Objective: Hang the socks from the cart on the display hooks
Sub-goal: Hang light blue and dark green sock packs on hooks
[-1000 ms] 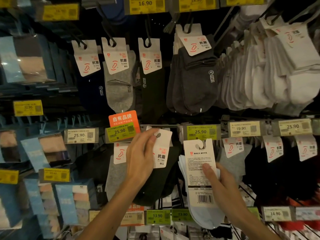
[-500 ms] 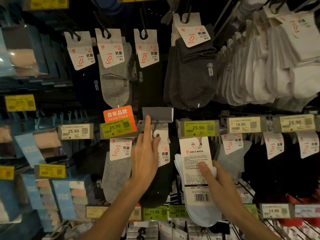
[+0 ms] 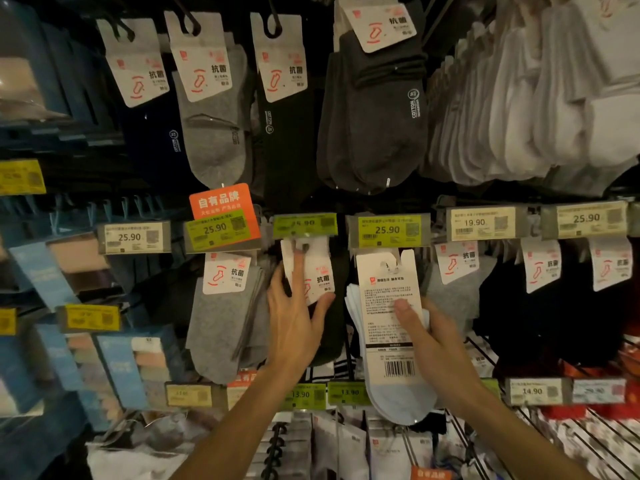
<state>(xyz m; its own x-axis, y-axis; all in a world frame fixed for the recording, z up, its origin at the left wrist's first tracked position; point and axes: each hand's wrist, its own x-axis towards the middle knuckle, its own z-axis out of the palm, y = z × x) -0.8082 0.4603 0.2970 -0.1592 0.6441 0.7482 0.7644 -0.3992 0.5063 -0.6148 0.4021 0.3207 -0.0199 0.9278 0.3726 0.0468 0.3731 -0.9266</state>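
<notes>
A person's right hand (image 3: 440, 344) grips a pack of white socks (image 3: 398, 393) in front of the middle row of a shop's sock wall. The thumb is pressed flat on the printed back of the pack's card (image 3: 388, 299) and the other fingers are curled behind the bundle. The card stands upright with its barcode facing the camera, its top just below a green price tag (image 3: 388, 230) marked 25.90; whether it is hung there cannot be told. Just to the left, the left hand (image 3: 294, 320) lies spread and relaxed against hanging black socks (image 3: 334, 341). Its straight fingers rest on their white label (image 3: 317, 271) and its thumb touches the label's lower edge, pinching nothing. Grey socks (image 3: 221, 327) hang beside the left hand, under an orange sign (image 3: 221, 202). In the row above hang dark grey socks (image 3: 374, 116), and a dense rack of white ankle socks (image 3: 536, 116) fills the upper right. Blue boxed packs (image 3: 131, 362) line the left side of the display.
</notes>
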